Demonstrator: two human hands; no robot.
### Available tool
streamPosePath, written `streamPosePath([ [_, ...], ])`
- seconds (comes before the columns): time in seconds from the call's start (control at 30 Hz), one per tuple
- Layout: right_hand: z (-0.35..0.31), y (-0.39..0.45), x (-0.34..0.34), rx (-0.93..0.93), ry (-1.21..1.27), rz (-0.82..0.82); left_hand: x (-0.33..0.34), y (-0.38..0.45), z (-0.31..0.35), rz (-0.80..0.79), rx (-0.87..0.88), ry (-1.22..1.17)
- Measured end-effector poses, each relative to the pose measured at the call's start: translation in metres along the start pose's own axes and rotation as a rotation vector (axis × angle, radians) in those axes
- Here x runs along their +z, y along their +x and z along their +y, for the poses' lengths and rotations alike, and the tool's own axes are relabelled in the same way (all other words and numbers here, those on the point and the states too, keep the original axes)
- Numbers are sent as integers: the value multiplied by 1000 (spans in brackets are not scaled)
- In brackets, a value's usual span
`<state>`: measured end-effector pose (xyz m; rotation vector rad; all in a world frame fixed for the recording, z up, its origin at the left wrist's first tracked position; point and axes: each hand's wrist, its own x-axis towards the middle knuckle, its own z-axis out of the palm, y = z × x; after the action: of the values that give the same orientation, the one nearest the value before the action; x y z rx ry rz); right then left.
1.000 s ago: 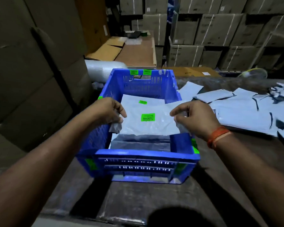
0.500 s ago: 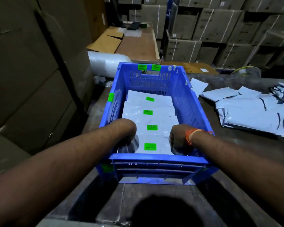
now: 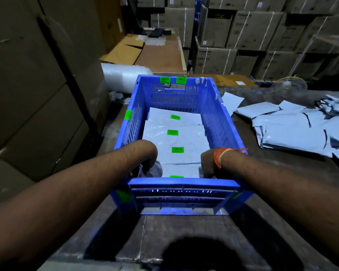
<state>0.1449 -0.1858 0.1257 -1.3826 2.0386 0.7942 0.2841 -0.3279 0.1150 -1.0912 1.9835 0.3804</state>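
White bag (image 3: 181,170) lies at the crate's (image 3: 221,122) near end, lapped over the other bags (image 3: 160,137) so each green label (image 3: 177,149) shows. Your left hand (image 3: 148,163) grips its crumpled corner to seat it. Your right hand (image 3: 207,163) is at the opposite edge, with the fingers hidden and the grip unclear.

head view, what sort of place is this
Most likely a warehouse packing or dispatch area: strapped cardboard cartons stacked along the back, a blue crate holding green-labelled white mailer bags, and a roll of bubble wrap behind it.
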Motion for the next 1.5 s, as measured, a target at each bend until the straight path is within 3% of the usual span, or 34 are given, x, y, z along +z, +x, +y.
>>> streamPosePath([
  [0.1, 7, -24, -11, -43, 94, 173, -8, -9, 9, 62, 27, 46],
  [0.2, 25, -46, -22, -88, 314, 351, -20, -40, 26, 453, 249, -21],
  [0.27, 39, -54, -25, -124, 549, 400, -28, -56, 40, 595, 402, -214],
  [0.4, 72, -77, -22, -220, 894, 558, -40, -86, 78, 643, 617, -491],
  [0.5, 117, -87, -11, -224, 977, 693, -50, -102, 119, 724, 708, -542],
  [0.6, 175, -85, 8, -198, 1014, 725, -58, -104, 171, 741, 744, -555],
  [0.83, 328, -61, 89, -10, 959, 733, -82, -66, 298, 631, 628, -488],
  [1.0, 413, -19, 152, 86, 654, 770, -60, -24, 368, 711, 544, -403],
  [1.1, 437, 20, 176, 48, 512, 819, -44, 12, 402, 775, 476, -314],
  [1.2, 447, 53, 189, 72, 336, 747, -27, 48, 431, 768, 440, -314],
  [1.33, 450, 74, 199, 89, 282, 698, -14, 77, 453, 746, 436, -356],
  [1.4, 453, 80, 204, 67, 250, 708, -9, 83, 457, 803, 424, -390],
  [1.5, 468, 81, 213, 5, 309, 774, -1, 80, 458, 1019, 383, -442],
])
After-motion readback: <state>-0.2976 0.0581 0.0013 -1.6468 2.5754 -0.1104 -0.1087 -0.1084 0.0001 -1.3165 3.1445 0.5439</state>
